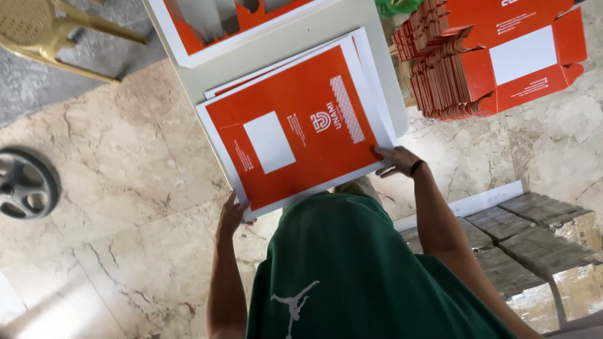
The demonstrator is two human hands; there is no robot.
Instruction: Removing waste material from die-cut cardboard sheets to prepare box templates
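Gripping both near corners — left hand [231, 213] and right hand [397, 157] pinch the top orange-and-white printed sheet [295, 132] | sheet lies on its stack at the white table [295, 37] edge | risk: overhanging stack may slide off — uneven pull.

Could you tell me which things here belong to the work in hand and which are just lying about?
In hand:
- left hand and right hand holding the edges of the top orange printed sheet
- sheet stack on the white table

Lying about:
- stacked orange die-cut cartons
- yellow chair
- grey wheel
- wrapped bundles
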